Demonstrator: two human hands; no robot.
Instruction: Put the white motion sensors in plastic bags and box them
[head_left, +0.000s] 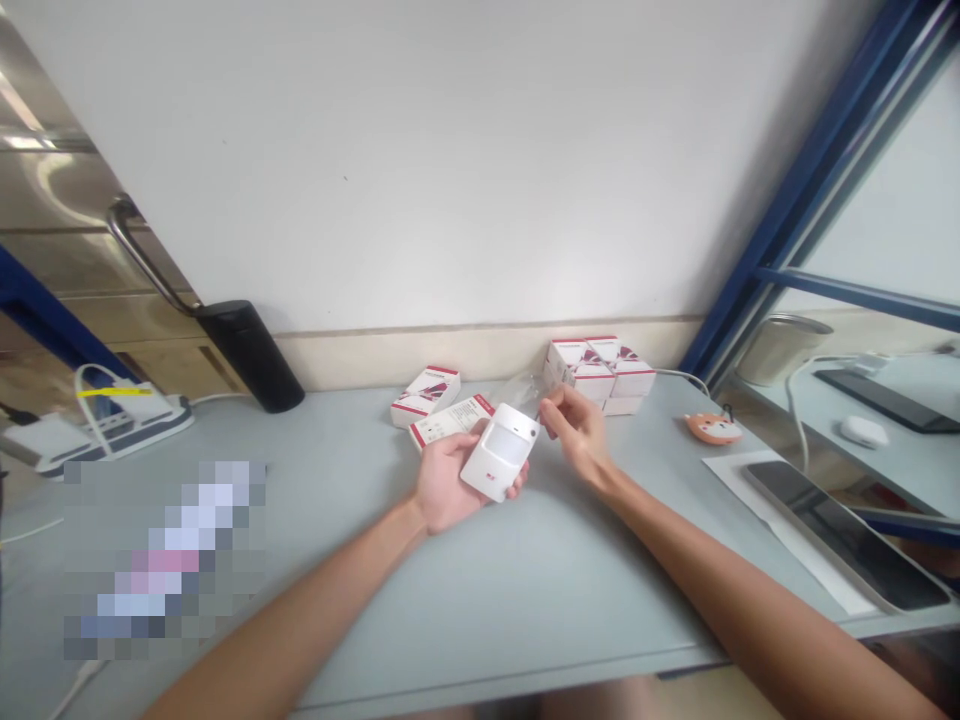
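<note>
White plastic motion detector (487,477), window (505,446) upward, slants above the bench (540,580) in the head view, its long axis running away and rightward. It lies in the left hand's (448,482) grip, curled around it; the right hand's (577,430) grip is pinched beside its upper corner, contents unclear.

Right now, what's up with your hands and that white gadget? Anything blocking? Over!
Left hand holding white gadget. Right hand close beside it, grip unclear. Box just behind, not covering the gadget.

1 head-worn camera looks down and forward, close over the desk (525,620); it faces a white panel (450,180).
</note>
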